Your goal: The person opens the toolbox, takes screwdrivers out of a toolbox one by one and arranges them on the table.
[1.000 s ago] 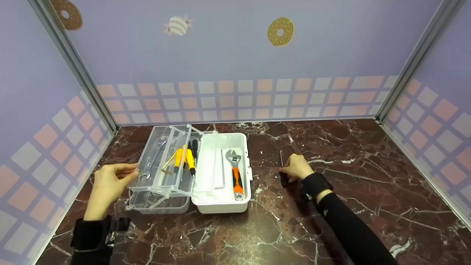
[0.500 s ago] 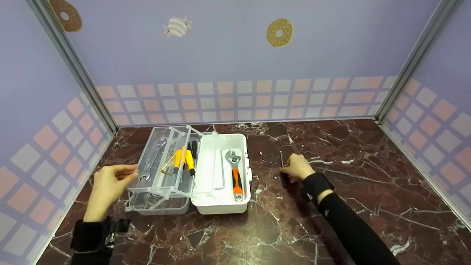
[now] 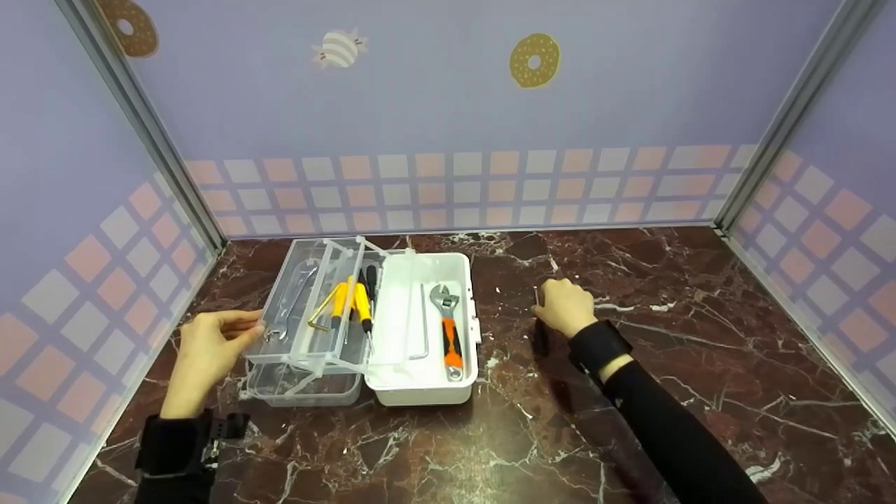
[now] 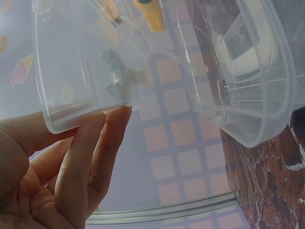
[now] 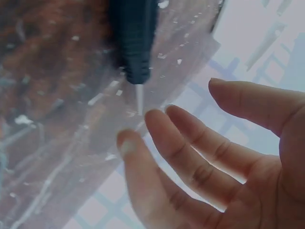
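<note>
At the left, my left hand (image 3: 208, 350) pinches the outer edge of a clear plastic tray (image 4: 64, 102) between thumb and fingers. This tray belongs to an opened white toolbox (image 3: 423, 394). A wrench (image 3: 292, 301), a gold hex key (image 3: 322, 308) and yellow-handled tools (image 3: 360, 304) lie in the clear trays. My right hand (image 3: 565, 306) is over the table right of the box, fingers loosely bent and holding nothing. Near its fingertips a screwdriver (image 5: 134, 43) with a dark handle lies on the table; in the head view the hand partly covers it.
Inside the white box lie an adjustable wrench (image 3: 448, 332) with an orange and black handle and a silver hex key (image 3: 423, 322). The dark marbled table (image 3: 630, 434) runs back to patterned walls (image 3: 455, 126) on three sides.
My right hand has shifted slightly up and away from the screwdriver, uncovering more of the spot near its handle. The left hand and toolbox have stayed in place.
</note>
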`<state>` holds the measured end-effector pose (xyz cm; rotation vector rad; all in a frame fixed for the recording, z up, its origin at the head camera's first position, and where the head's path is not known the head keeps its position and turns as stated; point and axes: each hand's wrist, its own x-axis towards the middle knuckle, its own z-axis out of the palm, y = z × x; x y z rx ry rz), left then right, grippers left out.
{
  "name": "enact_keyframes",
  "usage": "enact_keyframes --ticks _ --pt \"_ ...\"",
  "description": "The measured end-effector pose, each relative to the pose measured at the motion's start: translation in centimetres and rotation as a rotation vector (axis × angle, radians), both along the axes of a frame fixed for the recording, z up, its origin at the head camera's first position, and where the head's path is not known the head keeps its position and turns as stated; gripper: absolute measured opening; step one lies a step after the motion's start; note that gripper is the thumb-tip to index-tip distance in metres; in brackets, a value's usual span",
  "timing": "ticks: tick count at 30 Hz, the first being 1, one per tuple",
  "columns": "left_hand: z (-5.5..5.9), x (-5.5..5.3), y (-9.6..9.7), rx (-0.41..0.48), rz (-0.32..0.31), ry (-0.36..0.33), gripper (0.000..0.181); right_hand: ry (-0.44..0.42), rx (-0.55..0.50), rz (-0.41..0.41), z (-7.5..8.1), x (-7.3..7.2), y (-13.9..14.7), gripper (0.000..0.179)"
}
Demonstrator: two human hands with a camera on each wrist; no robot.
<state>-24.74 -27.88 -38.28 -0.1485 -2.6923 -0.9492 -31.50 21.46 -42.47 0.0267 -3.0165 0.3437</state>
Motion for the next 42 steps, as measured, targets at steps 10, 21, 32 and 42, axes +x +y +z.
enact_keyframes --ticks 10,21,32,42 --pt "0.0 0.0 -0.1 0.005 -0.001 -0.009 0.032 0.155 0.023 0.123 1.4 0.3 -2.6 0.020" --pt "-0.1 -0.1 0.0 0.020 -0.006 -0.007 0.031 0.355 0.035 0.470 2.0 -0.2 -6.2 0.021" --pt "-0.1 0.0 0.0 0.008 -0.004 0.007 0.029 0.433 0.194 0.756 3.9 -0.1 -10.8 0.028" --pt "-0.2 -0.1 -0.1 0.011 -0.020 0.005 0.031 0.393 0.339 0.914 5.5 0.3 -15.9 0.032"
